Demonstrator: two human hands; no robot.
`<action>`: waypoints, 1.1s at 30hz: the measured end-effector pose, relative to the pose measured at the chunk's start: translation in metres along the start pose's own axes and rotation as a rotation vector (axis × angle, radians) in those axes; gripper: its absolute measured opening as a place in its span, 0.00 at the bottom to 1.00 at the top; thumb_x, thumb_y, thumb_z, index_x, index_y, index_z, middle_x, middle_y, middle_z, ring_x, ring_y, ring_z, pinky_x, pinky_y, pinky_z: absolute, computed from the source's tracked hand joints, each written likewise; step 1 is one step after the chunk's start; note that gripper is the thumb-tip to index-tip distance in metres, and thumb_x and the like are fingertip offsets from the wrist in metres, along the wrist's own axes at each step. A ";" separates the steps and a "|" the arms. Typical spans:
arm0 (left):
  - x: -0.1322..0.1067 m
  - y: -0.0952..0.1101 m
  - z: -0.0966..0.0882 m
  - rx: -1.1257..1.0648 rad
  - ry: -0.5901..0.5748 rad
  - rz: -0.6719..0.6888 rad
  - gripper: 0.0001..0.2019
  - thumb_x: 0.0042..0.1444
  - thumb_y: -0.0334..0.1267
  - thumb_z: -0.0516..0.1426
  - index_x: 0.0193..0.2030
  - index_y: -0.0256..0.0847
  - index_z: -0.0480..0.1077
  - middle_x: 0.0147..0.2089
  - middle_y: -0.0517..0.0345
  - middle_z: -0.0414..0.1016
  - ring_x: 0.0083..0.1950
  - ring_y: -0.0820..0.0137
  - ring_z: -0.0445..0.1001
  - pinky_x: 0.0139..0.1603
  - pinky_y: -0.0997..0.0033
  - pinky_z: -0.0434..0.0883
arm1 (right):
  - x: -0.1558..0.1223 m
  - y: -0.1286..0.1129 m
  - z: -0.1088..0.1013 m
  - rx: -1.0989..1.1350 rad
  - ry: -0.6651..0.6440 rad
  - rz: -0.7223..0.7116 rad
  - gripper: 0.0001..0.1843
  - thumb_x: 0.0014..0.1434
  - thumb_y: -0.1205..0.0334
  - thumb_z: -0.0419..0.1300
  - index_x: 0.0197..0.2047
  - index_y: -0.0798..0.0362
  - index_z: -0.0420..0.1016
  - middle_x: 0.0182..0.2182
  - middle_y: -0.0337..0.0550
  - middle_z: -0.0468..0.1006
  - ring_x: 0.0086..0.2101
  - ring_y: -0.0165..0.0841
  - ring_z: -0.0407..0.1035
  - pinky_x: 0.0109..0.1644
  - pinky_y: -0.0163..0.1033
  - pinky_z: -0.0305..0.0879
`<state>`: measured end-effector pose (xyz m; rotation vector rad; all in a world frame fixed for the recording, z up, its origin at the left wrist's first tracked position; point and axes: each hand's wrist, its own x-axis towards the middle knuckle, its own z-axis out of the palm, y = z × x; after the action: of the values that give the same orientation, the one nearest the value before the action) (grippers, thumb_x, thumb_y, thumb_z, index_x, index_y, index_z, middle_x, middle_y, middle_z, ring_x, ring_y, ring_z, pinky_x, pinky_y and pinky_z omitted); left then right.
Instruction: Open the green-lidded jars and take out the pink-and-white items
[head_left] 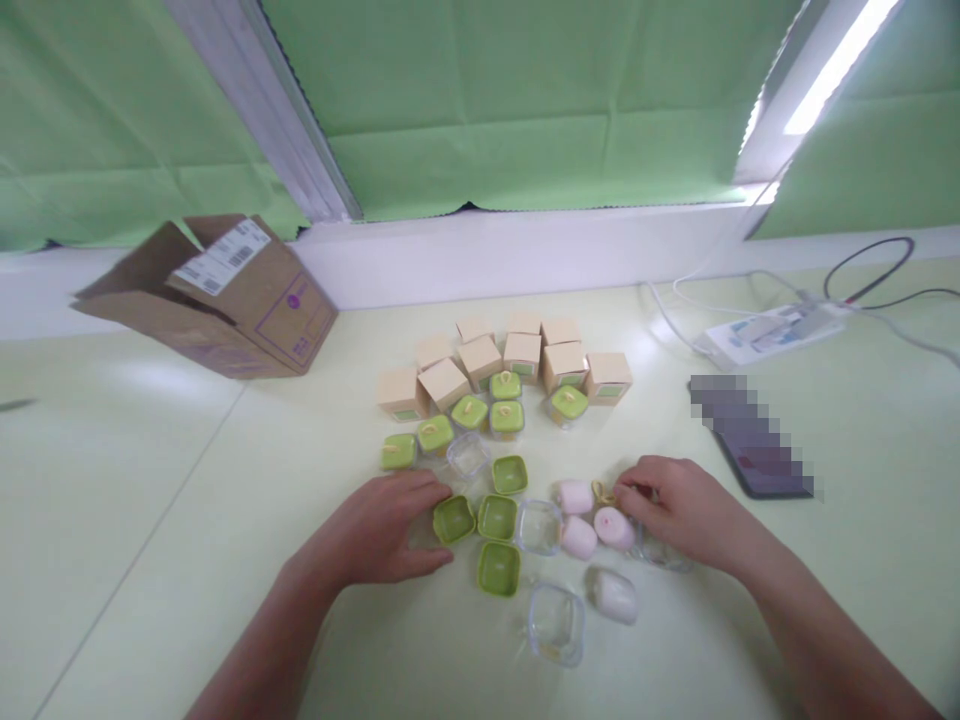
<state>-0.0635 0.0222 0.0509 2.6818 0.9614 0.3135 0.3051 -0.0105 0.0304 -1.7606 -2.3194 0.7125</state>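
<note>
My left hand (pixel 386 530) rests on the table with curled fingers beside a green lid (pixel 454 520), its fingertips touching the lid's edge. My right hand (pixel 671 510) pinches a small yellowish piece (pixel 602 493) next to pink-white rolls (pixel 577 497) (pixel 613 527). Between the hands lie more upturned green lids (pixel 498 517) (pixel 499 568) and clear square jars (pixel 539 527) (pixel 556 624). Another roll (pixel 615 595) lies nearer me.
Behind stand closed jars with green lids (pixel 507 416) and several small tan boxes (pixel 480 360). An open cardboard carton (pixel 225 295) lies at back left. A phone (pixel 757 450), a power strip (pixel 776 330) and cables are on the right.
</note>
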 end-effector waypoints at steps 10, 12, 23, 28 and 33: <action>-0.004 -0.004 0.000 0.023 -0.053 -0.060 0.25 0.46 0.49 0.66 0.50 0.44 0.71 0.47 0.49 0.78 0.45 0.53 0.79 0.43 0.56 0.76 | 0.001 0.010 0.000 0.030 0.019 0.006 0.18 0.65 0.58 0.47 0.28 0.51 0.72 0.28 0.42 0.76 0.31 0.35 0.70 0.37 0.38 0.60; -0.005 -0.004 0.000 0.011 -0.061 -0.066 0.23 0.47 0.47 0.65 0.50 0.44 0.70 0.48 0.49 0.78 0.45 0.54 0.78 0.44 0.58 0.75 | 0.002 0.014 -0.001 0.026 0.025 0.028 0.19 0.66 0.57 0.45 0.27 0.51 0.69 0.27 0.42 0.75 0.31 0.35 0.70 0.36 0.38 0.59; 0.003 -0.001 -0.005 -0.056 -0.314 -0.245 0.02 0.53 0.34 0.55 0.35 0.41 0.66 0.37 0.56 0.72 0.38 0.64 0.73 0.40 0.69 0.68 | 0.006 0.036 0.002 0.168 -0.010 0.105 0.18 0.64 0.53 0.50 0.26 0.51 0.68 0.23 0.37 0.72 0.27 0.33 0.67 0.31 0.37 0.56; 0.004 -0.004 0.000 0.001 -0.353 -0.296 0.03 0.55 0.33 0.52 0.31 0.41 0.63 0.33 0.57 0.69 0.34 0.66 0.69 0.34 0.69 0.63 | 0.007 0.040 0.003 0.215 -0.018 0.123 0.15 0.62 0.51 0.54 0.29 0.51 0.71 0.24 0.36 0.73 0.27 0.33 0.66 0.32 0.36 0.57; 0.005 -0.003 0.002 0.028 -0.344 -0.300 0.04 0.57 0.33 0.52 0.30 0.41 0.62 0.32 0.57 0.69 0.33 0.66 0.69 0.34 0.70 0.62 | 0.006 0.040 0.002 0.198 -0.034 0.104 0.13 0.61 0.53 0.55 0.30 0.50 0.73 0.24 0.36 0.74 0.27 0.33 0.67 0.31 0.36 0.56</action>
<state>-0.0607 0.0272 0.0484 2.4505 1.2324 -0.2173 0.3373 0.0028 0.0095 -1.8018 -2.1068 0.9592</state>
